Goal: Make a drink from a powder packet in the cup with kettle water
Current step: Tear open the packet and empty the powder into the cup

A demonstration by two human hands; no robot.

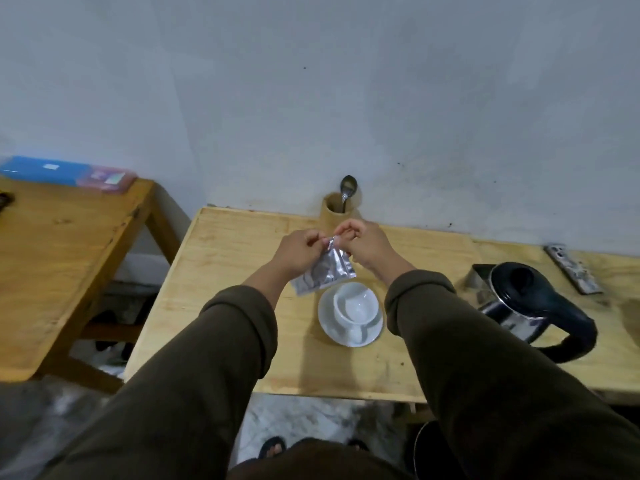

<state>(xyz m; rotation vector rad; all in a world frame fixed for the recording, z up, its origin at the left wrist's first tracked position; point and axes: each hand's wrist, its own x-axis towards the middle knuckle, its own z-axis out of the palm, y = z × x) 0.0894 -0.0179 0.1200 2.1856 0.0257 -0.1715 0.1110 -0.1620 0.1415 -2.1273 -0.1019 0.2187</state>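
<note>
A silver foil powder packet hangs over the wooden table, just behind and left of the cup. My left hand and my right hand both pinch its top edge, fingers closed on the foil. Below them a white cup stands upright on a white saucer; it looks empty. A steel kettle with a black lid and handle stands to the right of the cup, apart from both hands.
A wooden holder with a metal spoon stands at the wall behind my hands. A phone lies at the back right. The light wooden table meets the wall. A second table stands left, with a blue box.
</note>
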